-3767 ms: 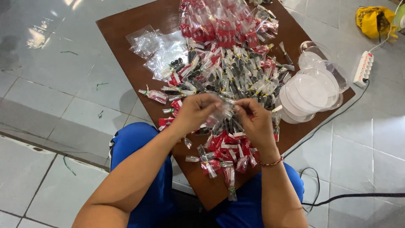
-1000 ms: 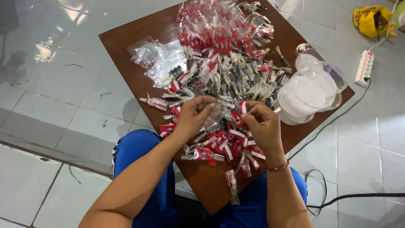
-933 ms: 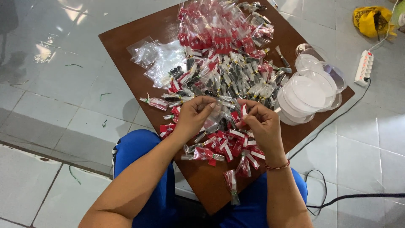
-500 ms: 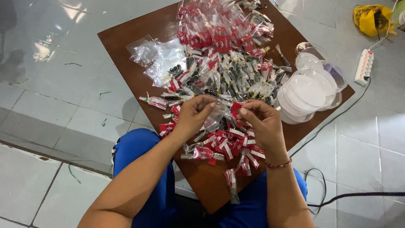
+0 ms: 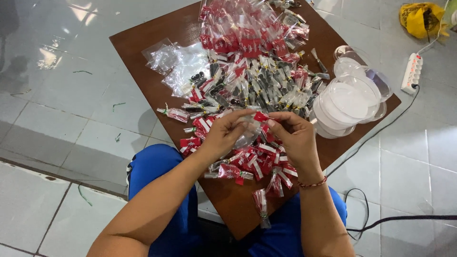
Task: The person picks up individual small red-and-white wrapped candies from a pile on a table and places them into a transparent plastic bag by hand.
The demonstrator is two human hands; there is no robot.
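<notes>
Two hands pinch a small red piece over a worktop heaped with little packets.

Left of the red piece (image 5: 261, 116), empty clear bags (image 5: 183, 62) lie flat on the brown worktop (image 5: 138, 47), within reach. The left hand (image 5: 223, 133) and right hand (image 5: 295, 138) meet at the piece, fingers closed on it, a clear packet below it, raised above the tied packets (image 5: 257, 90), likely to keep it apart. Right of it stand stacked clear lids (image 5: 350, 102).

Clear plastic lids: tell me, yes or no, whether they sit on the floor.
No. The stack of clear plastic lids rests on the brown table, at its edge near the right hand.
</notes>
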